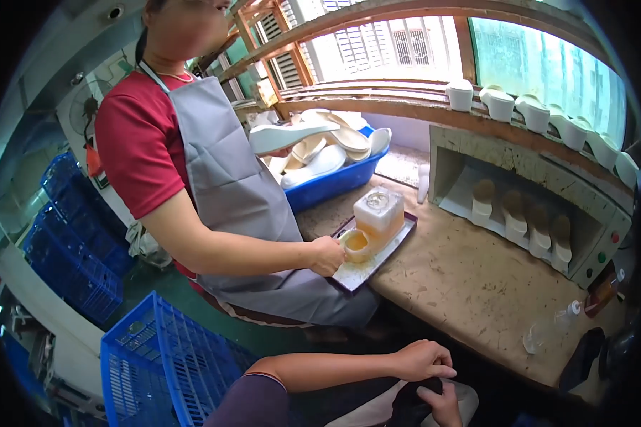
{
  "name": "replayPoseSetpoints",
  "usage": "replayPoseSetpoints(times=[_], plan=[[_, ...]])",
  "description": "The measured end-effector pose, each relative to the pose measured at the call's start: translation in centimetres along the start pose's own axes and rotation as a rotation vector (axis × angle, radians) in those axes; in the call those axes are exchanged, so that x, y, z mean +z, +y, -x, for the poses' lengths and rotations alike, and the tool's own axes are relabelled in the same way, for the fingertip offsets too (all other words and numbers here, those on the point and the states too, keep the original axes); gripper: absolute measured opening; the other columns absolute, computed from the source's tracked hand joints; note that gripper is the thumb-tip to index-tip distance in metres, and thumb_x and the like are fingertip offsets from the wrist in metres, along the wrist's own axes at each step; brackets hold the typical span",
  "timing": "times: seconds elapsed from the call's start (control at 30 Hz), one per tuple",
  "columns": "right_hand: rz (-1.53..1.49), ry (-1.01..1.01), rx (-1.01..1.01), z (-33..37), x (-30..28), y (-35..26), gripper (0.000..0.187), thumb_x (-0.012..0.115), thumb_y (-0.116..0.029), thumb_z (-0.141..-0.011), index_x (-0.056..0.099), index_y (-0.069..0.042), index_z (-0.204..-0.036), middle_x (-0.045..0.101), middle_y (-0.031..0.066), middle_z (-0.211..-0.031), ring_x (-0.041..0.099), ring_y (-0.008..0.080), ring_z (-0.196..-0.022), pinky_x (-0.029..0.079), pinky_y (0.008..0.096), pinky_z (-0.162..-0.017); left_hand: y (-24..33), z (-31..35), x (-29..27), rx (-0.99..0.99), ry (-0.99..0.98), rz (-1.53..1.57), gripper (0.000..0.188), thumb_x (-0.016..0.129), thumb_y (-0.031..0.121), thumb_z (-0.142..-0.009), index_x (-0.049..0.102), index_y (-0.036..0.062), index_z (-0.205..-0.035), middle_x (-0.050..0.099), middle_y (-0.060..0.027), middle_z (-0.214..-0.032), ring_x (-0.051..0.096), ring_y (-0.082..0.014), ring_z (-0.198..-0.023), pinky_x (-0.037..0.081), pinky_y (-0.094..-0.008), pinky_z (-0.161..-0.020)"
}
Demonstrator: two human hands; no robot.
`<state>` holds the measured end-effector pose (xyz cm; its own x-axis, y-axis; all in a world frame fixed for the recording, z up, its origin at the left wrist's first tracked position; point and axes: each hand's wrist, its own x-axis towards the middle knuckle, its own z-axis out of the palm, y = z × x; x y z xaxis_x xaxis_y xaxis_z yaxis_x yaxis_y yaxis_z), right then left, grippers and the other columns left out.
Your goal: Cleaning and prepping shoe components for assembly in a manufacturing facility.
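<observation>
My left hand is curled above my lap, thumb pressed to the fingers; anything in them is hidden. Just below it, my right hand closes on a black, soft-looking piece, thumb on top; its exact kind does not show. Across from me, a person in a grey apron holds a white shoe sole in one hand. That person's other hand is closed beside a cup of amber liquid; what it grips is hidden. The cup stands on a tray with a square white container.
A blue bin of pale soles stands on the workbench. Several soles rest inside a grey heater box; more line the ledge. A clear bottle lies at right. Blue crates stand on my left.
</observation>
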<state>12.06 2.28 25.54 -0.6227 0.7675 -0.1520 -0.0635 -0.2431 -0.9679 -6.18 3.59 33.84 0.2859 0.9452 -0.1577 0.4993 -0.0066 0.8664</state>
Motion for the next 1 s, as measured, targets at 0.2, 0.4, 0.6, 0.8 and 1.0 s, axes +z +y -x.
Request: replayPoseSetpoints(times=[0.2,0.4,0.6,0.8,1.0], plan=[[-0.002,-0.021,0.148,2.7,0.4,-4.6,0.029,0.069,-0.008,-0.088,0.069,0.004,-0.115,0.071,0.0098,-0.105,0.064,0.0172,-0.091,0.049,0.0245,-0.08,1.5,0.2,2.8,-0.103,-0.015,-0.093,0.032,0.064,0.032,-0.097,0.073,0.0018,-0.092,0.068,-0.0066,-0.072,0.06,-0.0193,-0.061,0.048,-0.0318,-0.061],[0.022,-0.044,-0.065,3.4,-0.5,-2.2,0.028,0.07,-0.009,-0.088,0.07,0.004,-0.112,0.071,0.01,-0.104,0.063,0.0169,-0.09,0.049,0.0253,-0.08,-0.1,0.0,4.2,-0.015,-0.082,0.021,0.033,0.063,0.033,-0.098,0.073,0.0025,-0.094,0.069,-0.0074,-0.077,0.061,-0.0209,-0.066,0.049,-0.0328,-0.065],[-0.007,-0.175,0.174,3.3,-0.7,-0.8,0.026,0.068,-0.014,-0.086,0.071,0.005,-0.104,0.071,0.0095,-0.09,0.064,0.0155,-0.08,0.05,0.024,-0.073,-2.9,-0.6,4.5,-0.126,-0.137,0.235,0.037,0.062,0.036,-0.098,0.074,0.0013,-0.093,0.072,-0.009,-0.084,0.063,-0.0224,-0.072,0.052,-0.0352,-0.07],[0.125,-0.059,0.092,3.0,1.0,-1.9,0.033,0.07,-0.012,-0.088,0.067,0.005,-0.117,0.07,0.0114,-0.109,0.063,0.0189,-0.092,0.049,0.0267,-0.081,1.0,0.6,2.4,-0.199,-0.17,-0.073,0.037,0.063,0.037,-0.098,0.073,0.0013,-0.096,0.072,-0.0086,-0.085,0.064,-0.0215,-0.073,0.052,-0.0345,-0.071],[0.288,-0.072,0.034,2.2,1.1,-2.8,0.042,0.069,-0.015,-0.089,0.063,0.005,-0.125,0.068,0.0136,-0.118,0.063,0.0226,-0.102,0.049,0.0297,-0.088,1.3,-0.4,1.7,-0.234,-0.285,-0.079,0.037,0.063,0.037,-0.098,0.073,0.0013,-0.098,0.072,-0.0064,-0.085,0.063,-0.0192,-0.073,0.052,-0.0324,-0.072]])
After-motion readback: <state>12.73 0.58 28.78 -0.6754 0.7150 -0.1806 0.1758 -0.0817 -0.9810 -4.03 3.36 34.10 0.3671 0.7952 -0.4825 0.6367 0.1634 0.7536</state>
